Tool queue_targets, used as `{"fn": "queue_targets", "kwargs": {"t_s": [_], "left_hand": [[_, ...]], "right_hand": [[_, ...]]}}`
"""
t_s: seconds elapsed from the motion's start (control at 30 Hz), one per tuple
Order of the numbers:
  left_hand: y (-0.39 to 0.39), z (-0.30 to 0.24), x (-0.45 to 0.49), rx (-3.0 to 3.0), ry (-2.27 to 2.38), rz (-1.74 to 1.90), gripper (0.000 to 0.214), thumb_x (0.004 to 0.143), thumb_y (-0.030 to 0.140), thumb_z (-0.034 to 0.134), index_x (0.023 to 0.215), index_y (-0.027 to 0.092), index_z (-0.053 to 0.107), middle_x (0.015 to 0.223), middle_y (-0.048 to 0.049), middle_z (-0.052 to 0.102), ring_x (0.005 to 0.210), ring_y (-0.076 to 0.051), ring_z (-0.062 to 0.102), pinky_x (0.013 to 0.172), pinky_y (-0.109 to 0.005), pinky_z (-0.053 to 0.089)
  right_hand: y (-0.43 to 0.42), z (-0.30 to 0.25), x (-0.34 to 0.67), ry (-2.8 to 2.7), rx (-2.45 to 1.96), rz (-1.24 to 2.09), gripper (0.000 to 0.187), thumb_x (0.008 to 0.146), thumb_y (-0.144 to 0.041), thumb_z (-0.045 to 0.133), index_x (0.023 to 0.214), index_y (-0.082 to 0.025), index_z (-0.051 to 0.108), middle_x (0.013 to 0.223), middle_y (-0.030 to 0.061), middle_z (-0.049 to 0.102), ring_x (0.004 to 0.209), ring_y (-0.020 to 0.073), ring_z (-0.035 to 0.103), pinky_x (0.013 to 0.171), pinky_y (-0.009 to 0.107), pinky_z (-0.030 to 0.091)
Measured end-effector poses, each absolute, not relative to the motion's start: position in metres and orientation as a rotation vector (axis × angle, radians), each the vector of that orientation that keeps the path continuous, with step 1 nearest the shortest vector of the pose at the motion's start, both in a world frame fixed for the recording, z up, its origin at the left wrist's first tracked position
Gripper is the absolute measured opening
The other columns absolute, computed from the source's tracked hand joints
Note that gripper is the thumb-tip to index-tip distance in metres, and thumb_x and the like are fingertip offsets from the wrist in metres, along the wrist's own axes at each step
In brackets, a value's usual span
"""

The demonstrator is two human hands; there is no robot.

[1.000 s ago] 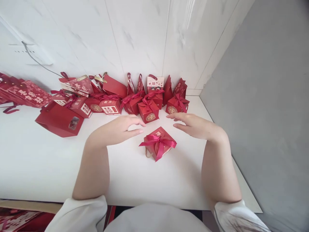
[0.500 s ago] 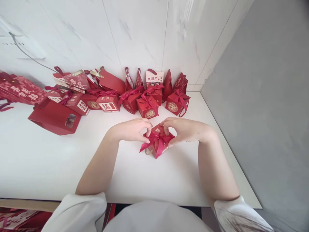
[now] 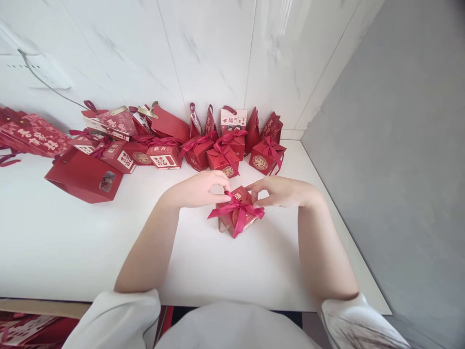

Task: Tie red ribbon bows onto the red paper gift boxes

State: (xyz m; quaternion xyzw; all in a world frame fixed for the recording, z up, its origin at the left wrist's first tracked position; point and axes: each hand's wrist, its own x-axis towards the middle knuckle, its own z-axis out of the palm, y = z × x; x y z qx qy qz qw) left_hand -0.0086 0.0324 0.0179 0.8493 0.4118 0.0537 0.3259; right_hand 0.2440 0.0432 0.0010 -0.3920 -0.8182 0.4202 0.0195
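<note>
A red gift box [image 3: 232, 218] sits on the white counter, in front of the person and set corner-on, with a crimson bow [image 3: 240, 208] tied across its top and a thin cord handle [image 3: 220, 225] looping out at its left side. The left hand [image 3: 201, 190] pinches the bow's upper left loop between thumb and forefinger. The right hand [image 3: 279, 191] reaches in from the other side, its thumb and bent fingers at the bow's right loop; whether the ribbon is caught between them, I cannot tell. Just behind the box, near the left fingertips, stands a ribboned box with a gold emblem [image 3: 218, 162], and a similar box [image 3: 263, 156] stands farther right, behind the right hand. More red boxes and bags line the back of the counter [image 3: 232, 271] along the marbled wall [image 3: 214, 53]. Well to the left, a plain red bag with a small picture window [image 3: 82, 177] lies tilted in front of the row. A grey panel [image 3: 407, 145] bounds the right side, and red printed items [image 3: 39, 332] show below the counter's front edge at lower left
</note>
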Motion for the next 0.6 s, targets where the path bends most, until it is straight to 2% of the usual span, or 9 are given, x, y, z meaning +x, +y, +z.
{"fn": "queue_targets", "kwargs": {"t_s": [0.1,0.17,0.23,0.3,0.4,0.5,0.6], "left_hand": [[0.032,0.025,-0.013,2.154,1.055,0.214,0.032,0.087,0.048,0.052,0.085,0.021,0.069,0.123,-0.0049,0.061,0.103,-0.021,0.06,0.086,-0.031,0.045],[0.033,0.025,-0.016,2.144,1.102,0.172,0.032,0.085,0.051,0.055,0.086,0.021,0.067,0.119,-0.0055,0.062,0.096,-0.021,0.06,0.08,-0.031,0.046],[0.034,0.024,-0.02,2.161,1.159,0.069,0.035,0.078,0.053,0.063,0.092,0.022,0.065,0.115,-0.0057,0.063,0.092,-0.021,0.06,0.076,-0.031,0.046],[0.035,0.024,-0.025,2.175,1.186,-0.021,0.039,0.072,0.053,0.07,0.096,0.022,0.065,0.116,-0.0056,0.063,0.096,-0.023,0.06,0.079,-0.031,0.046],[0.035,0.023,-0.032,2.142,1.204,-0.009,0.035,0.074,0.051,0.067,0.094,0.023,0.068,0.124,-0.0052,0.061,0.105,-0.024,0.06,0.085,-0.032,0.047],[0.035,0.017,-0.04,2.043,1.231,0.101,0.034,0.078,0.053,0.062,0.092,0.024,0.071,0.128,-0.0055,0.06,0.109,-0.025,0.059,0.086,-0.032,0.049],[0.033,-0.001,-0.047,1.919,1.232,0.256,0.035,0.08,0.054,0.062,0.092,0.023,0.074,0.132,-0.0069,0.059,0.113,-0.025,0.059,0.091,-0.035,0.05]], "right_hand": [[0.043,0.004,0.248,-2.477,-1.211,1.264,0.015,0.08,-0.04,0.064,0.084,-0.027,0.071,0.123,0.0015,0.068,0.114,0.0297,0.061,0.089,0.039,0.05],[0.042,0.005,0.249,-2.439,-1.229,1.238,0.019,0.084,-0.043,0.06,0.089,-0.028,0.07,0.134,0.0011,0.061,0.119,0.0289,0.058,0.092,0.039,0.048],[0.041,0.004,0.248,-2.422,-1.255,1.217,0.023,0.086,-0.046,0.056,0.096,-0.028,0.069,0.13,0.0026,0.063,0.111,0.027,0.061,0.086,0.038,0.05],[0.04,0.002,0.244,-2.441,-1.261,1.217,0.027,0.087,-0.047,0.055,0.101,-0.028,0.067,0.117,0.0035,0.068,0.097,0.0244,0.064,0.076,0.035,0.05],[0.04,-0.001,0.236,-2.492,-1.228,1.218,0.029,0.087,-0.048,0.055,0.104,-0.028,0.066,0.101,0.0019,0.069,0.081,0.0209,0.061,0.067,0.032,0.047],[0.043,-0.005,0.227,-2.512,-1.13,1.198,0.022,0.084,-0.045,0.06,0.095,-0.027,0.067,0.103,0.0016,0.067,0.084,0.0208,0.061,0.07,0.032,0.047],[0.047,-0.01,0.222,-2.556,-1.032,1.223,0.013,0.083,-0.035,0.061,0.082,-0.025,0.069,0.111,0.0036,0.066,0.097,0.0236,0.062,0.077,0.033,0.048]]}}
